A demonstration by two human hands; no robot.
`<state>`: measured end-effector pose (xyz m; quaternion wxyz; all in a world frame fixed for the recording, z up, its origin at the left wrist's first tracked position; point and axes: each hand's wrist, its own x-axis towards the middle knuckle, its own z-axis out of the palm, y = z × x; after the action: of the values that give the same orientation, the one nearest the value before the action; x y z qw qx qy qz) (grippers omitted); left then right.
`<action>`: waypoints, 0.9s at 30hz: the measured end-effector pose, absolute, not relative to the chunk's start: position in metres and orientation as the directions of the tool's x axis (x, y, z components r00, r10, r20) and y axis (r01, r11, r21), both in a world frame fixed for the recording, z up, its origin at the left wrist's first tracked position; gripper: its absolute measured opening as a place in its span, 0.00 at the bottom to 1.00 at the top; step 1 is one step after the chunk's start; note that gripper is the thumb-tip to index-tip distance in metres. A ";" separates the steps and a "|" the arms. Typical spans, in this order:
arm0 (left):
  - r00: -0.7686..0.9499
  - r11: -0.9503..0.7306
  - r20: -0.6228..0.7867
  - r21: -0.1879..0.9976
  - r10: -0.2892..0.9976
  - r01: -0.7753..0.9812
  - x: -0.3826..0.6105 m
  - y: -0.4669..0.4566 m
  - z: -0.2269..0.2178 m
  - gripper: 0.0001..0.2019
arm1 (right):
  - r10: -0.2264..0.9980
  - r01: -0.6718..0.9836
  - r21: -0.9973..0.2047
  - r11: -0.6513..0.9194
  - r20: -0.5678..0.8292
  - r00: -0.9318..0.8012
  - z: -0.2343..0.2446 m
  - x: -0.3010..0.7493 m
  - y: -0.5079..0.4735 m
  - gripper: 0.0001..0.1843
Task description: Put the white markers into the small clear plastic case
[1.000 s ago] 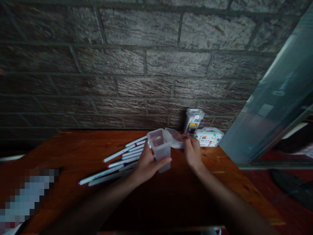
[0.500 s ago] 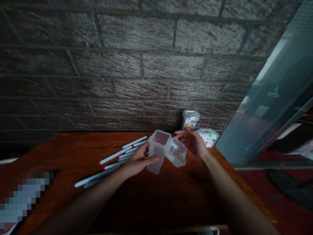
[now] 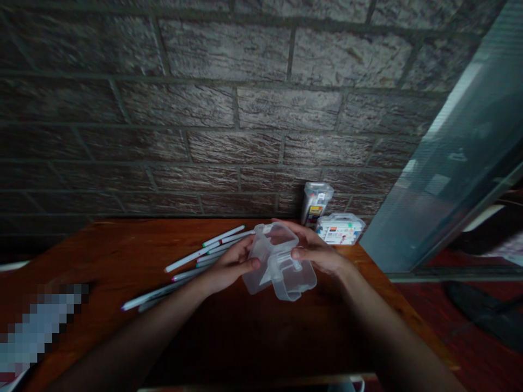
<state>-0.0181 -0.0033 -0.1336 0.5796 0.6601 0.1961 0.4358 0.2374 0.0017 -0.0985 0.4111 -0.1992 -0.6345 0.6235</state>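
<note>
Container (image 3: 256, 267) of clear, frosted plastic sits between two bare hands over the wooden table (image 3: 122, 242), leaning a little, with its squarish mouth turned upward. Whether its base touches the wood I cannot tell. Its lid (image 3: 293, 282) is swung fully open and hangs down on the near right side of the container, seemingly attached at the rim.

On the container's left, the left hand (image 3: 231, 265) is closed around it, thumb pressed on the near wall and the other fingers curled behind, partly out of sight. On the container's right, the right hand (image 3: 321, 253) also has hold of it in a wider, looser clasp: the thumb rests at the rim next to the lid, while the fingers reach along the far side.

Left of the container, white pens (image 3: 188, 259) with coloured ends, among them green, pink and purple, lie in a loose slanting bunch, some partly hidden by the left hand and forearm. Behind the container and to its right stands a tall clear case (image 3: 314, 202) with a yellow label; further right is a low, handled case (image 3: 341, 231) with printed pictures. Beyond the container rises a brick-patterned wall (image 3: 212, 103).
</note>
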 end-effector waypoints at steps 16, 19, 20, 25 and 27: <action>0.508 -0.321 0.358 0.933 0.783 -0.163 -0.018 -0.019 -0.129 0.37 | 0.771 -0.181 -0.914 0.364 0.404 -0.492 -0.091 0.235 -0.005 0.47; 0.502 -0.335 0.361 0.931 0.786 -0.145 -0.018 -0.020 -0.131 0.36 | 0.779 -0.129 -0.919 0.374 0.386 -0.494 -0.090 0.235 -0.007 0.47; 0.501 -0.342 0.362 0.930 0.786 -0.135 -0.018 -0.020 -0.132 0.36 | 0.783 -0.114 -0.921 0.372 0.377 -0.495 -0.090 0.235 -0.007 0.47; 0.495 -0.411 0.413 0.904 0.764 -0.120 -0.019 -0.017 -0.140 0.37 | 0.795 -0.046 -0.935 0.352 0.324 -0.513 -0.089 0.235 -0.008 0.44; 0.488 -0.446 0.444 0.887 0.751 -0.120 -0.019 -0.015 -0.141 0.36 | 0.788 -0.015 -0.941 0.338 0.292 -0.542 -0.088 0.236 -0.009 0.40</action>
<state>-0.0190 -0.0154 -0.1412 0.4781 0.7181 0.2198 0.4555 0.2363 -0.0094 -0.0875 0.3952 -0.2700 -0.7160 0.5081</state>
